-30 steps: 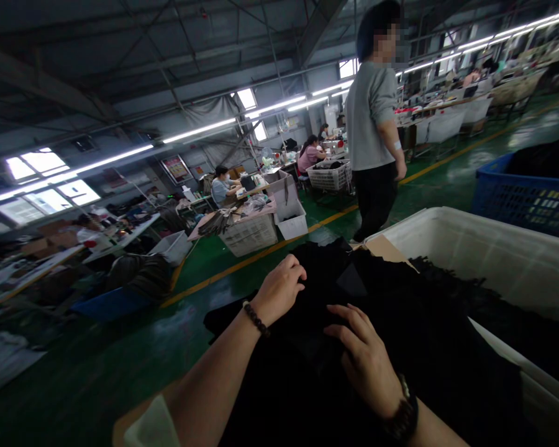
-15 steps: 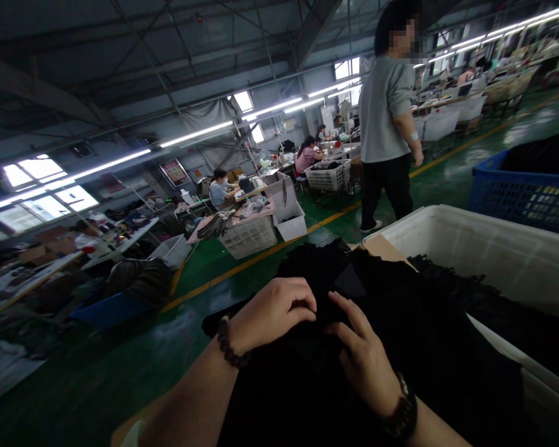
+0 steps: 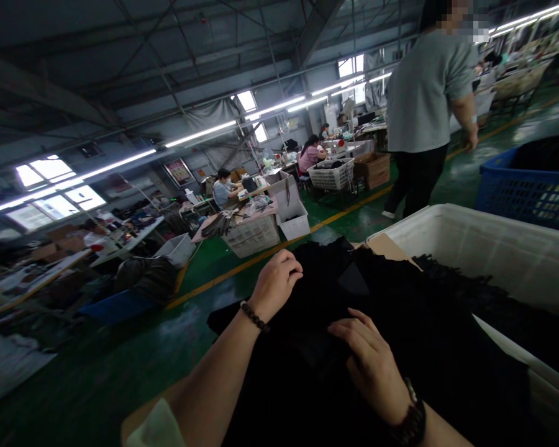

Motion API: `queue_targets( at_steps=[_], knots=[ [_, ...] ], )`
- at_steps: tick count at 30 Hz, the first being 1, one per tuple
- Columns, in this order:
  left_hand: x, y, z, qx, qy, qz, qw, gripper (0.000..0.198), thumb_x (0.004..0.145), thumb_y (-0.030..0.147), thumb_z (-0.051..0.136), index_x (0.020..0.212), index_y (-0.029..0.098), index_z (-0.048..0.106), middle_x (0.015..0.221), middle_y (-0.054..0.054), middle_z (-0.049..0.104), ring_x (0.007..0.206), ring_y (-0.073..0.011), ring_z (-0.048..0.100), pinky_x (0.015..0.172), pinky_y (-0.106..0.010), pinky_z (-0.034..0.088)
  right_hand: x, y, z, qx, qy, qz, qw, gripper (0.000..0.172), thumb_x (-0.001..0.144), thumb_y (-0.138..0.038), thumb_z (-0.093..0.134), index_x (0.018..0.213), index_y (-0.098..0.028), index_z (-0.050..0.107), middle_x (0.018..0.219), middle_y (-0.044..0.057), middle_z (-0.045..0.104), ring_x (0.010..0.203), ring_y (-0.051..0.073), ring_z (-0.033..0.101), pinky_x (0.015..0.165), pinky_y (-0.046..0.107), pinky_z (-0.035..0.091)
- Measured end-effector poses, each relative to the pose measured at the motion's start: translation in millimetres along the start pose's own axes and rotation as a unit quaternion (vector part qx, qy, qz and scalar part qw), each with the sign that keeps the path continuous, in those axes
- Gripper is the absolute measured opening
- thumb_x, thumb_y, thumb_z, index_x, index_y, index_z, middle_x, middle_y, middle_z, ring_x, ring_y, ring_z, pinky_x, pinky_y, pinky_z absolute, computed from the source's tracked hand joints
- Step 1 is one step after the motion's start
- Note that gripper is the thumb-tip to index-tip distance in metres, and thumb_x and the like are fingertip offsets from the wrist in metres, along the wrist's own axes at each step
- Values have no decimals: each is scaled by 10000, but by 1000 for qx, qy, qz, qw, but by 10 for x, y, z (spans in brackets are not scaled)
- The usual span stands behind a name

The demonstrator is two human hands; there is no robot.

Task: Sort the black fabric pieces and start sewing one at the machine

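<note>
L hand (image 3: 277,282) is gripping the black cloth (image 3: 414,323), fingers curled shut into its far edge. R hand (image 3: 372,363) is lying flat on top, fingers slightly apart. The cloth is lying under both hands, next to the white bin (image 3: 470,248).

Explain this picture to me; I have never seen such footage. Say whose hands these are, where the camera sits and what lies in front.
No machine: a person works with two bare hands, and the camera sits on that person's head, looking forward and down. The left hand, with a bead bracelet, curls onto a pile of black fabric; whether it pinches a fold cannot be told. The right hand, with a wristwatch, lies flat and open on that pile. At the right stands a white bin holding more black fabric, behind it a blue crate. A person in a grey shirt is in the aisle.
</note>
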State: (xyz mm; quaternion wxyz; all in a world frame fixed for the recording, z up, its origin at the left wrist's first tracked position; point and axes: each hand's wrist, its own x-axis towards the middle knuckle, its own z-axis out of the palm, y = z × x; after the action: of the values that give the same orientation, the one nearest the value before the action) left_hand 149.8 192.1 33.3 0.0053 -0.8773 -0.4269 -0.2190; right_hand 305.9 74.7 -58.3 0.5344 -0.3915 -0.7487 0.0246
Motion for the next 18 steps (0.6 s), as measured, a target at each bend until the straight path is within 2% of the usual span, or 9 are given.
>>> queue_targets(
  at_steps=[3, 6, 9, 14, 18],
  knots=[
    [8, 29, -36, 13, -13, 35, 999, 88, 722, 91, 632, 764, 168, 629, 869, -17, 530, 843, -151, 521, 772, -278, 442, 5, 10, 6, -6, 9, -7, 1000, 490, 579, 55, 287, 947, -184, 505, 887, 47, 584, 867, 150, 568, 878, 457, 418],
    [29, -7, -4, 36, -51, 38, 997, 192, 724, 105, 636, 902, 176, 636, 914, -28, 528, 866, -161, 520, 792, -293, 444, 7, 19, 24, -15, 9, 0, 1000, 485, 580, 56, 287, 932, -184, 518, 922, 59, 579, 896, 157, 562, 877, 465, 422],
    [61, -45, 36, 48, -75, 39, 995, 207, 718, 108, 644, 916, 166, 640, 933, -37, 523, 881, -168, 517, 798, -297, 443, 12, 35, 39, -19, 7, 9, 1000, 498, 562, 54, 287, 927, -191, 521, 946, 58, 579, 915, 160, 559, 878, 465, 426],
    [103, -33, 19, 67, -68, 54, 994, 139, 696, 105, 666, 817, 171, 653, 917, -31, 525, 864, -167, 516, 777, -298, 440, 8, 64, 59, -18, 3, 11, 1000, 503, 557, 64, 287, 930, -184, 516, 965, 65, 570, 942, 164, 546, 889, 477, 415],
    [89, -41, -1, 84, -27, 102, 991, 63, 690, 122, 678, 709, 169, 641, 873, -22, 532, 827, -161, 511, 760, -300, 429, -5, 72, 73, -19, 2, 21, 1000, 505, 551, 60, 296, 929, -192, 517, 996, 67, 560, 961, 173, 534, 893, 487, 410]
  ],
)
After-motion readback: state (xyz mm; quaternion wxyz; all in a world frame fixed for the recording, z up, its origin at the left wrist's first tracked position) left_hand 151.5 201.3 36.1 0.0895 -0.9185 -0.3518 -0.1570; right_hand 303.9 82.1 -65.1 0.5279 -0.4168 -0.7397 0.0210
